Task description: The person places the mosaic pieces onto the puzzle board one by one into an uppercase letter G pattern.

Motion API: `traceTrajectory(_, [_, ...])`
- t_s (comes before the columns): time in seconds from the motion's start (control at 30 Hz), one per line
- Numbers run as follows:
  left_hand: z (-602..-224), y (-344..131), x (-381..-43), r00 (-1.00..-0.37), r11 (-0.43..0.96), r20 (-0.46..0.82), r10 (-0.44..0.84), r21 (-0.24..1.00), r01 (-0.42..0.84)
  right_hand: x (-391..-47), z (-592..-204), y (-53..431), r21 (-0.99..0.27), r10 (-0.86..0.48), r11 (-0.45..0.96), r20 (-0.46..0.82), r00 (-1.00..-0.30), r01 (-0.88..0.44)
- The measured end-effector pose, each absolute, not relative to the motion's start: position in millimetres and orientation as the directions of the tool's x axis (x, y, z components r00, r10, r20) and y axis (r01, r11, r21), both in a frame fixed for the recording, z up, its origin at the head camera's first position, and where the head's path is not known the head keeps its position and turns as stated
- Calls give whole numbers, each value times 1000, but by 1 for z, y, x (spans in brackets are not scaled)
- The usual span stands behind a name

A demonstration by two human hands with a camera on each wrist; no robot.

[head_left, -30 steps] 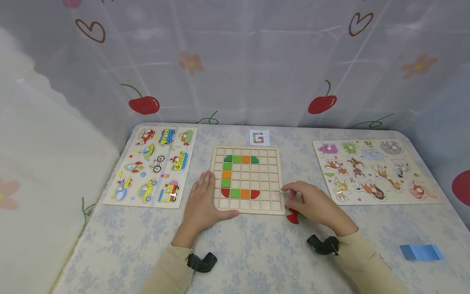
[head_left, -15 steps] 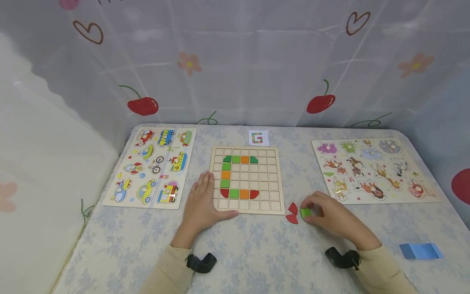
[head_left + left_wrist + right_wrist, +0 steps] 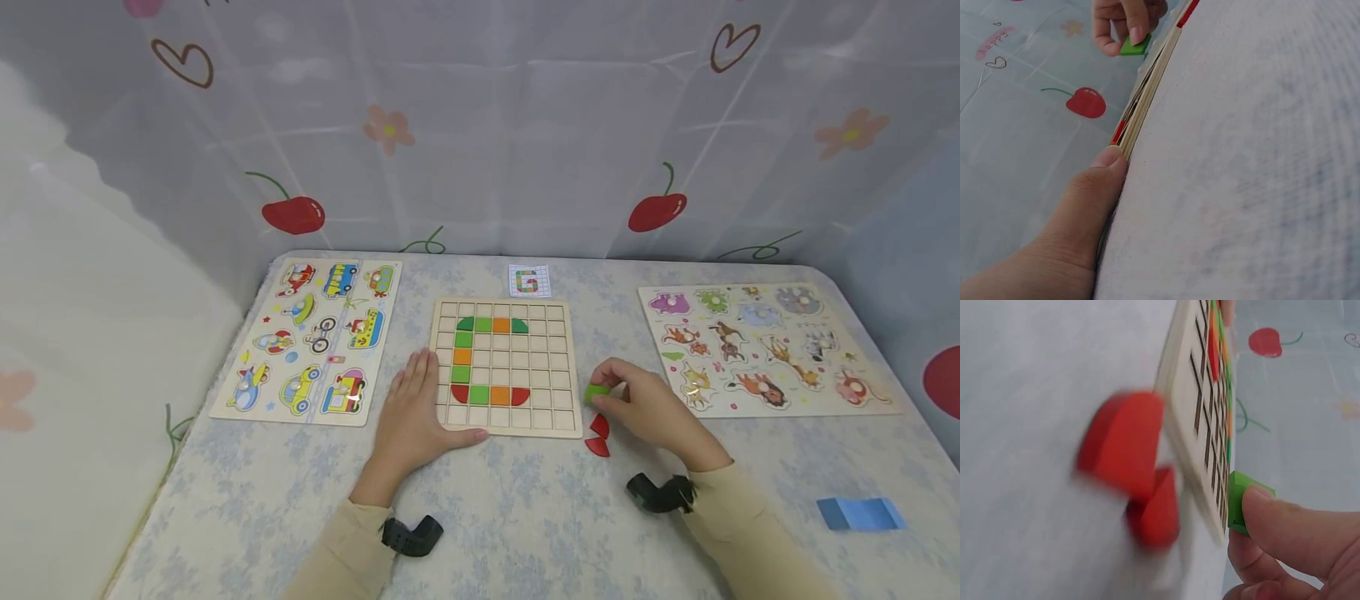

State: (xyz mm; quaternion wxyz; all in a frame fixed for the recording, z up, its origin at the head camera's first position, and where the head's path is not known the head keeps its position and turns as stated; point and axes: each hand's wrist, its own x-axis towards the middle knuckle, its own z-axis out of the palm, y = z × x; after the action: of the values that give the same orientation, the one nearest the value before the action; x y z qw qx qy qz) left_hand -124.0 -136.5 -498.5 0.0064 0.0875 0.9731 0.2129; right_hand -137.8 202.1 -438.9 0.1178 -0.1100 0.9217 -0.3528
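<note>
A wooden grid board (image 3: 555, 358) lies mid-table, with green, orange and red tiles set in a C shape. My left hand (image 3: 412, 417) rests against its left edge, fingers straight along the side and thumb at the front edge. Between thumb and fingers, my right hand (image 3: 645, 408) pinches a light green square tile (image 3: 596, 392) just off the board's right edge. In the right wrist view the green tile (image 3: 1239, 503) is held up beside the board's edge. Two red quarter-round tiles (image 3: 598, 426) lie on the cloth below the right hand.
A small pattern card (image 3: 529, 281) showing a coloured G lies behind the board. A vehicle puzzle board (image 3: 281, 400) is at left, an animal puzzle board (image 3: 720, 400) at right. A folded blue piece (image 3: 861, 514) sits at far right.
My right hand moved from the board's edge to the loose tiles, took the green square tile, and carried it up and left toward the board. The left hand has stayed put.
</note>
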Motion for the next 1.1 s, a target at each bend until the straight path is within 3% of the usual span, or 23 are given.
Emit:
traceTrajectory(0.53, [-498,-137,-124,-984,895,20,175,413,168,-177,-444,116,-711,-339,690,-148,-929,-139])
traceTrajectory(1.1, [-497,-136,-124,-985,893,13,170,420,160,-171,-440,120,-599,-392,766,-145,-908,-235])
